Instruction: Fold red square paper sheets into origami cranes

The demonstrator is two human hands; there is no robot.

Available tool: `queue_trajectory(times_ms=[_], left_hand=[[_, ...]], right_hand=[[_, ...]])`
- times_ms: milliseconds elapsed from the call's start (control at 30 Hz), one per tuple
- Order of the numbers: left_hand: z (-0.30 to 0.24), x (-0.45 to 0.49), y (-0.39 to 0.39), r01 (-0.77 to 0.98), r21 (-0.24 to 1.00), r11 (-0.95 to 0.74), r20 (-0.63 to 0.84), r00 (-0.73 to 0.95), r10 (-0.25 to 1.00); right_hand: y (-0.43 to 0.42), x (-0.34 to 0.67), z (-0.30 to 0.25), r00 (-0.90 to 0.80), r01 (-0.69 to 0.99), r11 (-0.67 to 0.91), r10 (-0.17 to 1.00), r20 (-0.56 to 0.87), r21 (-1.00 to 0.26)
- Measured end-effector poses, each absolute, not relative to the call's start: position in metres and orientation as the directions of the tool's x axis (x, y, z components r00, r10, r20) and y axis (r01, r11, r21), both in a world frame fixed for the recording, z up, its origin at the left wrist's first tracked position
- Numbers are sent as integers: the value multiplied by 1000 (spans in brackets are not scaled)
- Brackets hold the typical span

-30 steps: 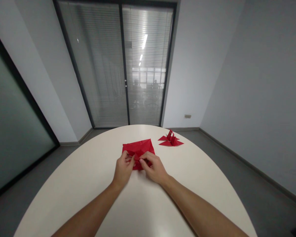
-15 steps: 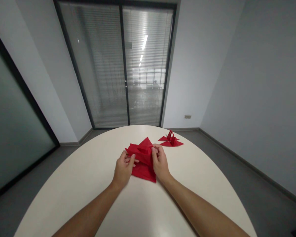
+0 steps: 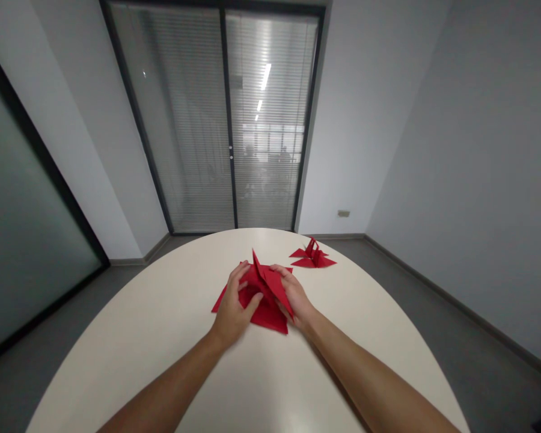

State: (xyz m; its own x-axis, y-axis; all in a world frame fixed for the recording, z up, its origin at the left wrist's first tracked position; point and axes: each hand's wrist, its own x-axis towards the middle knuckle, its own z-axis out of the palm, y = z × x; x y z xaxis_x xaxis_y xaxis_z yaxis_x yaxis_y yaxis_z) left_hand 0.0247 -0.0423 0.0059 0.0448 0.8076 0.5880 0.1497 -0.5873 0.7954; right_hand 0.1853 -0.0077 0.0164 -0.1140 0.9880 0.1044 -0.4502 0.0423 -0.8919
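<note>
Your right hand (image 3: 300, 300) grasps a pointed red fold (image 3: 276, 287) above the smooth table (image 3: 162, 313); your left hand (image 3: 232, 313), its grip unclear, partly hides flat red paper (image 3: 269, 319). Paper cranes (image 3: 314, 260) stand beyond.

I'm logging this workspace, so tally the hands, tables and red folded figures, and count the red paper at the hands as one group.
Hands: 2 (left hand, right hand)
Red folded figures: 2 (front figure, rear figure, overlapping)
Red paper group: 1
Table: 1
Total: 6
</note>
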Motion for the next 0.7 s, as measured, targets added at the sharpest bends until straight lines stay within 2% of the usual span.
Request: queue_trajectory(times_ms=[133, 233, 500, 700], left_hand=[[-1, 26, -39, 87, 840, -535, 529, 86, 844], [-2, 28, -38, 86, 853, -515, 510, 77, 857], [3, 29, -40, 140, 858, -494, 505, -63, 861], [0, 28, -41, 177, 837, -518, 538, -87, 839]], right_hand=[[-12, 184, 26, -205, -537, -122, 979, -11, -835], [-16, 184, 30, -276, -561, -162, 961, -1, -812], [-24, 178, 23, -340, -542, -90, 933, 120, -835], [-18, 178, 22, -271, -526, -69, 958, 91, -848]])
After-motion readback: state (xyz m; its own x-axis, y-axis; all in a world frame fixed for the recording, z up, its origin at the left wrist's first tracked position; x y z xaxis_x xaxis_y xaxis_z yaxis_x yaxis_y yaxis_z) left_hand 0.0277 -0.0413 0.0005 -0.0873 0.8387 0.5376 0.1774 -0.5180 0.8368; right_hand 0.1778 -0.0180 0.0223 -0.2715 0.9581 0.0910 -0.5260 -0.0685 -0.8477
